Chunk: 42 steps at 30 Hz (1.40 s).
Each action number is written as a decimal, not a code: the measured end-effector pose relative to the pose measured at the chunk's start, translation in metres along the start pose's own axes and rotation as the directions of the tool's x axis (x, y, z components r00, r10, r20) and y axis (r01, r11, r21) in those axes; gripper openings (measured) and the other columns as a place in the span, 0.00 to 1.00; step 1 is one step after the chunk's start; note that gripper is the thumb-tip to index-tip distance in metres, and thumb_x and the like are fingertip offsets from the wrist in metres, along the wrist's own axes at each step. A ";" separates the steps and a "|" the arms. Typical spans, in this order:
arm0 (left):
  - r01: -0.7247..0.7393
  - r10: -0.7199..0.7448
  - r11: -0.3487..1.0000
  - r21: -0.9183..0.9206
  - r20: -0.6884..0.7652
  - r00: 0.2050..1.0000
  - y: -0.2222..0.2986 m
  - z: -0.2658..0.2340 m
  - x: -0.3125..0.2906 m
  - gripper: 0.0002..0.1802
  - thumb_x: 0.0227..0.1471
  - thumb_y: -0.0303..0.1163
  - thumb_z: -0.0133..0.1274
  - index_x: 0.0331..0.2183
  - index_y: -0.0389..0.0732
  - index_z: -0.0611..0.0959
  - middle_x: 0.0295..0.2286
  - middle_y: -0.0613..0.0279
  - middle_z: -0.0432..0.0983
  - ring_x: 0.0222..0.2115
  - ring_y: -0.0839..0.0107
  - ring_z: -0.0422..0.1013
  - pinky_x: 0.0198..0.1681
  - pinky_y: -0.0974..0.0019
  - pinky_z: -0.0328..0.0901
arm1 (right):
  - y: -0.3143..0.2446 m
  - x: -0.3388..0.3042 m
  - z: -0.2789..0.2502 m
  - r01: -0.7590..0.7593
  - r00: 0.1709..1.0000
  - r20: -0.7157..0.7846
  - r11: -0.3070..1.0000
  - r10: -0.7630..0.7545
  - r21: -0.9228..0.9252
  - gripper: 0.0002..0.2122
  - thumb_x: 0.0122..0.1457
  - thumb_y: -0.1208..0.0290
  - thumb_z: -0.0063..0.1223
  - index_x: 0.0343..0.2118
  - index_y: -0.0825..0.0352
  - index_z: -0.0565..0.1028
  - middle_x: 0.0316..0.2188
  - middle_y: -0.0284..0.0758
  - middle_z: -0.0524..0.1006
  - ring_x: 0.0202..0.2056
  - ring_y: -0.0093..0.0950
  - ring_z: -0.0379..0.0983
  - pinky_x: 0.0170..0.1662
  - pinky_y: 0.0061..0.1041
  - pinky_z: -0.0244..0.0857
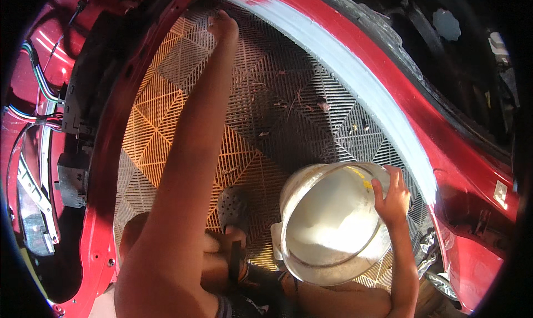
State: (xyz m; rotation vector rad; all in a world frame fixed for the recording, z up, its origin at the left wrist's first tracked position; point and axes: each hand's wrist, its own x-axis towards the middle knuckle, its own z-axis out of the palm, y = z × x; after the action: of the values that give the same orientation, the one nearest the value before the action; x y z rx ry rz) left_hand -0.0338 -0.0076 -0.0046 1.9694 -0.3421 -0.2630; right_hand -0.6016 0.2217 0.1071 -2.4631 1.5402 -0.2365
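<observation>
Head camera: At far left, coloured wires [41, 76] run beside a curved red panel [108, 151]. To its right, the person's left hand [224, 26] hangs at full stretch above a slatted floor [158, 115]; small and shadowed at the top, it leaves no way to tell whether its grip is spread or pressed together. A grey shoe [233, 207] with holes shows lower down. Next comes a pale bucket [333, 218], tilted with its mouth toward the camera. Held by one hand at the rim, it could swing or slip if the long reach pulls the body off balance, and a jolt might knock it into the grey strip [383, 104] nearby. The bucket lies just left of the right hand [393, 198], whose grip pinches the rim between thumb and fingers, and well apart from the left. Whether a leg bears its weight cannot be told.
</observation>
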 end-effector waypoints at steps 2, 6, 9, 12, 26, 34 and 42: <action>-0.110 0.088 0.952 0.285 0.089 0.992 -0.027 -0.002 -0.017 0.38 0.66 0.59 0.39 0.63 0.39 0.67 0.63 0.33 0.55 0.53 0.33 0.69 0.55 0.36 0.66 | 0.001 -0.001 0.000 0.018 1.000 -0.013 1.000 -0.018 -0.019 0.20 0.62 0.60 0.59 0.51 0.67 0.70 0.45 0.42 0.77 0.42 0.47 0.79 0.43 0.43 0.74; -0.447 0.332 0.752 0.484 0.306 0.892 -0.036 -0.007 -0.057 0.40 0.67 0.61 0.35 0.64 0.39 0.67 0.58 0.29 0.63 0.50 0.32 0.72 0.55 0.25 0.61 | 0.004 -0.006 -0.004 0.014 0.999 -0.038 0.999 -0.016 -0.042 0.18 0.63 0.61 0.58 0.49 0.66 0.72 0.43 0.43 0.78 0.40 0.48 0.79 0.41 0.43 0.74; -0.541 0.354 0.808 0.233 0.542 0.762 -0.041 -0.015 -0.035 0.34 0.68 0.54 0.40 0.59 0.34 0.72 0.47 0.34 0.74 0.43 0.39 0.77 0.48 0.30 0.70 | 0.005 -0.003 0.001 0.023 0.998 -0.065 1.000 -0.024 -0.006 0.12 0.65 0.64 0.56 0.44 0.66 0.73 0.36 0.43 0.80 0.35 0.48 0.79 0.37 0.42 0.74; 0.128 0.012 0.975 -0.181 0.619 0.785 -0.013 -0.024 -0.104 0.26 0.68 0.45 0.47 0.51 0.30 0.78 0.38 0.44 0.81 0.38 0.49 0.81 0.41 0.44 0.79 | 0.007 -0.013 -0.004 -0.039 0.995 -0.093 0.999 0.036 -0.035 0.06 0.67 0.69 0.53 0.36 0.65 0.74 0.27 0.41 0.79 0.27 0.46 0.78 0.30 0.41 0.72; -0.249 0.125 0.575 -0.780 0.384 -0.915 0.108 -0.127 -0.395 0.18 0.51 0.32 0.65 0.45 0.41 0.83 0.36 0.51 0.83 0.39 0.48 0.78 0.41 0.53 0.71 | -0.011 -0.097 0.035 0.364 0.928 0.132 0.922 -0.347 -0.134 0.13 0.55 0.69 0.54 0.43 0.65 0.79 0.43 0.40 0.77 0.44 0.40 0.74 0.47 0.38 0.66; -0.935 -0.557 -0.352 -0.037 0.811 0.178 -0.141 0.016 -0.555 0.29 0.55 0.49 0.61 0.56 0.54 0.82 0.58 0.62 0.75 0.51 0.51 0.76 0.48 0.35 0.70 | 0.068 -0.062 0.299 0.007 0.819 0.547 0.951 0.171 -0.309 0.15 0.57 0.62 0.62 0.45 0.61 0.85 0.44 0.36 0.85 0.46 0.36 0.83 0.51 0.41 0.72; -0.669 -0.641 0.485 -0.563 0.291 -0.710 -0.078 -0.011 -0.466 0.26 0.53 0.41 0.61 0.52 0.43 0.81 0.45 0.47 0.82 0.46 0.55 0.78 0.45 0.54 0.72 | -0.032 -0.033 0.073 -0.084 0.162 0.936 0.940 -0.313 0.329 0.19 0.63 0.61 0.54 0.51 0.69 0.76 0.45 0.44 0.81 0.44 0.38 0.80 0.49 0.40 0.73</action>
State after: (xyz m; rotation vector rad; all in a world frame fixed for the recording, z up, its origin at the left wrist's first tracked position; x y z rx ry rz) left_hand -0.4563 0.1974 -0.0573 -0.1950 1.9881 1.2205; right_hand -0.5696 0.2726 0.0455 -1.6637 0.5740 0.9242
